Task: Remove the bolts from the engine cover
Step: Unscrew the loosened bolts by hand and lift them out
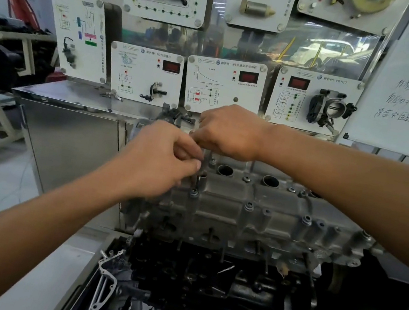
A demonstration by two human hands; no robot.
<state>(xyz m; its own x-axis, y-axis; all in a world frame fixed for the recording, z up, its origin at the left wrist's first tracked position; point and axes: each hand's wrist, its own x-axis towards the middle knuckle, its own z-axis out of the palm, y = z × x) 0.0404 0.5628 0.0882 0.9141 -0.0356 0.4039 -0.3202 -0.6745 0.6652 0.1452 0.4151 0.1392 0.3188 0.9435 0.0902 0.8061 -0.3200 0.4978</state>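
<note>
Training panels [145, 73] back the engine cover [257, 207], where left hand [161, 163] and right hand [231, 135] pinch an upright bolt [207, 159], likely drawing it out.

The engine cover [257, 205] in front of you was cast metal, dull grey and rough-grained, with oily dark patches. Its seated bolts [249, 206] had darker, matt heads. The bolt [206, 162] pinched in your left grip [161, 163] looked like dark, dull metal. Behind, the cabinet [70, 136] was brushed steel with a soft sheen, and the panels [145, 73] were smooth white plastic, slightly glossy.
</note>
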